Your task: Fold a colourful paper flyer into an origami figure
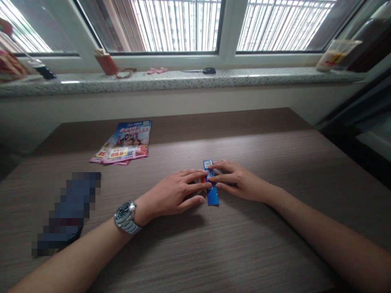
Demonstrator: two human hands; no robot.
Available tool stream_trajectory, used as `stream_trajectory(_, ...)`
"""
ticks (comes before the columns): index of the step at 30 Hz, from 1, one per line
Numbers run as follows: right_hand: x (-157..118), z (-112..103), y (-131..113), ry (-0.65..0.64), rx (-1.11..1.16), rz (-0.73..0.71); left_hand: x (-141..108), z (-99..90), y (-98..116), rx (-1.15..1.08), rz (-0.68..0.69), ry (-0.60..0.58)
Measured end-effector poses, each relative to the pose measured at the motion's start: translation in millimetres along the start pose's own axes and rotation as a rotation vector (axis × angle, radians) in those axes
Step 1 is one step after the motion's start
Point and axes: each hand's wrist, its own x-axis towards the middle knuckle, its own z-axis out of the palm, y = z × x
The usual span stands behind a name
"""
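Observation:
A narrow blue folded flyer (213, 197) with a QR code at its far end lies lengthwise on the table. Fingertips of my left hand (174, 193) rest on its left edge, where a bit of orange and white shows. From the other side, my right hand (241, 180) touches its upper and middle part with outstretched fingers. Both hands are open, fingers spread, pressing from above rather than wrapped round the paper. A metal watch (126, 215) is on my left wrist. What lies under the fingertips is hidden.
Several colourful flyers (131, 140) are piled at the table's back left. A pixelated dark blue object (71, 207) lies beside my left forearm. On the stone windowsill (171, 83) are scissors (207, 71), a red box (106, 63) and a plastic cup (332, 55).

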Motion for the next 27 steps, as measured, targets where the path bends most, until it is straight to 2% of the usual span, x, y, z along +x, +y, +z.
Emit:
stream_trajectory(5,2.5,-2.7,-3.8,0.026,0.066,0.048,0.1,-0.8,0.4,0.001,0.004,0.024)
stream_trajectory(13,11.4,1.3,-6.2,0.186,0.106,0.185,-0.1,-3.1,1.5,-0.001,-0.005,-0.01)
stream_trajectory(27,15.0,9.6,-5.1,0.197,0.037,0.244,-1.2,-4.2,4.1,-0.018,-0.025,-0.031)
